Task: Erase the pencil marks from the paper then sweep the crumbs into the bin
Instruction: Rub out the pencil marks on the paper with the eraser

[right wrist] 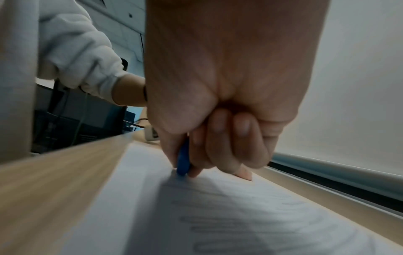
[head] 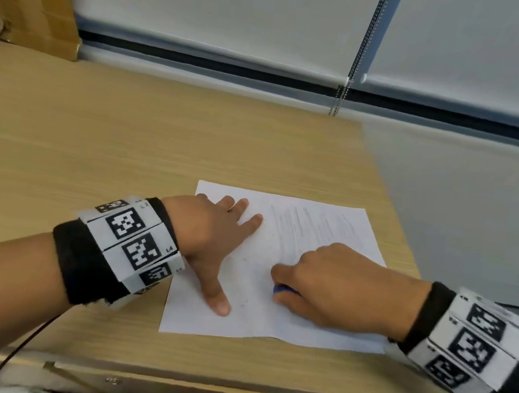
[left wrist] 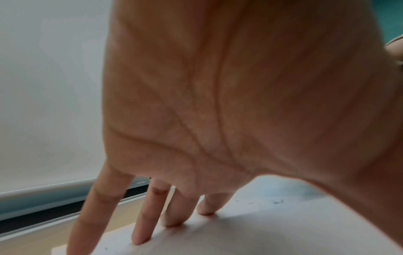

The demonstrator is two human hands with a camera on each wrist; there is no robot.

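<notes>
Only the right-wrist view shows the right hand (right wrist: 218,103) pinching a blue eraser (right wrist: 182,159) against the paper (head: 267,326), left hand (head: 213,236) spread flat, on a wood desk (head: 93,141) by blinds (head: 210,8).

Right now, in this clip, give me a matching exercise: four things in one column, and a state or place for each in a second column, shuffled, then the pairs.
Column one:
1. left hand
2. right hand
3. eraser
4. pencil marks

Column two:
A. blue, its tip down on the paper
B. fingers spread flat, pressing on the sheet
C. grey strokes on the half of the sheet toward the right hand
D. fingers curled, gripping a tool

Pairs: 1-B, 2-D, 3-A, 4-C
</notes>
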